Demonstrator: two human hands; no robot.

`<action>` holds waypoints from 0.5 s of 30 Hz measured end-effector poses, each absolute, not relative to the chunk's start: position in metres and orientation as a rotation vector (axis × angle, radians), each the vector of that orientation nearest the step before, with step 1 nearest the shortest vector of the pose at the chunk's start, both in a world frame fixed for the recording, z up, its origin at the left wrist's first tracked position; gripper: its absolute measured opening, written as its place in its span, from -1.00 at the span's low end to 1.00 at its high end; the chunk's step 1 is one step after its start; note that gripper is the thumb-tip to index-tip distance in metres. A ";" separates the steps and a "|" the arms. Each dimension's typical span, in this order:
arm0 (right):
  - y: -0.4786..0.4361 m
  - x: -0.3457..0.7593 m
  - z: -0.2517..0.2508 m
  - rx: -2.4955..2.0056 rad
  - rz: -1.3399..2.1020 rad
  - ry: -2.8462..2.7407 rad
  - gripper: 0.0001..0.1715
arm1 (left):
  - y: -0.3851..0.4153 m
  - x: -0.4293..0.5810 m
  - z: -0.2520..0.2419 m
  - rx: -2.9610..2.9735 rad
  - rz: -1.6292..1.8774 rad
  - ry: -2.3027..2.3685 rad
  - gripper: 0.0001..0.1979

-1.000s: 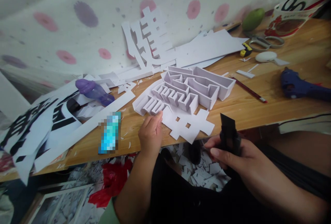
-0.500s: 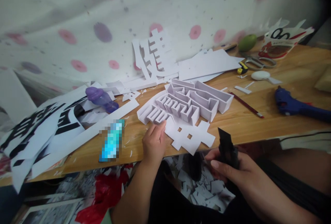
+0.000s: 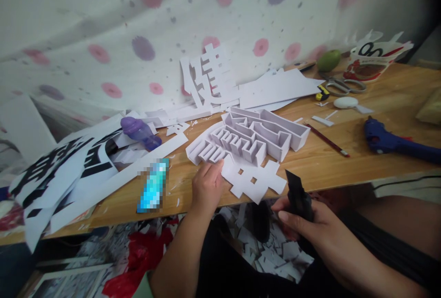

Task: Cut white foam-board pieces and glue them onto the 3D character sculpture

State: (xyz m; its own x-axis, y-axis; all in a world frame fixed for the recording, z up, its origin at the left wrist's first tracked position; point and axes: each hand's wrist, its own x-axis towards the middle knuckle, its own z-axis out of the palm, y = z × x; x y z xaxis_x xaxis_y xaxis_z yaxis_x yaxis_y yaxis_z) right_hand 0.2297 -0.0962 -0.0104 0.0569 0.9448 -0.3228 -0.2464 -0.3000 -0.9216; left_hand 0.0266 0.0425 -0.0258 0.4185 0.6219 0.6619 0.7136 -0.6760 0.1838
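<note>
My left hand (image 3: 207, 187) is closed at the near left edge of a white foam-board character (image 3: 258, 179), fingers together with the tips on the board. Upright strips form walls around much of that character, while its near part is flat with two small square holes. Just beyond the table edge, my right hand (image 3: 315, 227) grips a black utility knife (image 3: 299, 197). Its broad dark blade points up and stays apart from the board. The knife's lower end is hidden in my palm.
A second white character (image 3: 206, 77) leans on the curtain. Nearby lie a pencil (image 3: 327, 140), a blue glue gun (image 3: 389, 139), scissors (image 3: 344, 87), a tape measure (image 3: 322, 92) and a purple bottle (image 3: 141, 132). Printed sheets (image 3: 65, 169) cover the left side. White scraps (image 3: 275, 252) litter the floor.
The whole view has shifted slightly. The knife in my right hand has moved a little to the left; my left hand keeps its place at the board's edge.
</note>
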 end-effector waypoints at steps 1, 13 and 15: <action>-0.097 0.230 -0.010 -1.300 1.463 -0.792 -0.68 | 0.043 0.027 -0.026 -2.537 -1.104 -1.200 -0.76; -0.099 0.236 -0.010 -1.371 1.423 -0.905 -0.68 | 0.042 0.027 -0.026 -2.518 -1.127 -1.188 -0.78; -0.099 0.236 -0.010 -1.366 1.428 -0.917 -0.69 | 0.042 0.027 -0.026 -2.523 -1.129 -1.188 -0.78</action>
State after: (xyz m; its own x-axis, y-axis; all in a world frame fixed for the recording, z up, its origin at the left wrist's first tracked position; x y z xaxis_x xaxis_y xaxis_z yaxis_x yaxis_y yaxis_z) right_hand 0.2362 -0.0993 -0.0105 0.0467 0.9528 -0.2999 -0.1237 -0.2924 -0.9483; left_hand 0.0273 0.0424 -0.0261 0.4090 0.6093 0.6793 0.7091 -0.6808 0.1837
